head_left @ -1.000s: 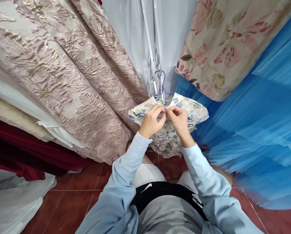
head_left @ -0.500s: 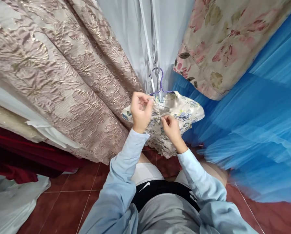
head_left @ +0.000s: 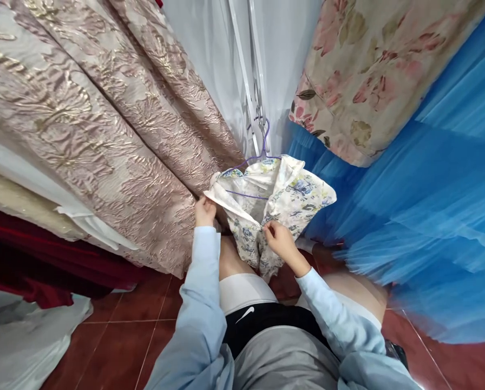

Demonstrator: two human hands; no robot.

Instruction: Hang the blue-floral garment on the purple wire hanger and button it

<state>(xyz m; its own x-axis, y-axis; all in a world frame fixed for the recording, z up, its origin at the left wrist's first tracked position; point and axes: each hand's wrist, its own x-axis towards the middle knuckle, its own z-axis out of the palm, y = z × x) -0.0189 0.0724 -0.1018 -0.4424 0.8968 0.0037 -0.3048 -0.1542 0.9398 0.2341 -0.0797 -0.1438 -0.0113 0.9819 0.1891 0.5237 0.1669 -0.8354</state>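
A white blouse (head_left: 303, 189) with blue and yellow flowers hangs in front of me on a purple hanger (head_left: 264, 150). Its collar and neck gape, so the hanger's lower bar shows inside. My left hand (head_left: 205, 210) is closed on the blouse's edge at the left shoulder or sleeve; its fingertips are partly hidden. With thumb and fingers pinched, my right hand (head_left: 280, 238) grips the front of the blouse at the bottom of the neck opening.
White straps (head_left: 246, 76) hang above the hanger. Pink-gold brocade fabric (head_left: 116, 141) drapes on the left, floral cloth (head_left: 360, 81) and blue tulle (head_left: 429, 216) on the right. Dark red cloth (head_left: 31, 260) and a pale sheet (head_left: 31, 341) lie lower left, above red floor tiles (head_left: 120, 346).
My left hand has moved down and left from the neckline to the blouse's left edge. The right hand has dropped slightly, and the neck opening has spread wider.
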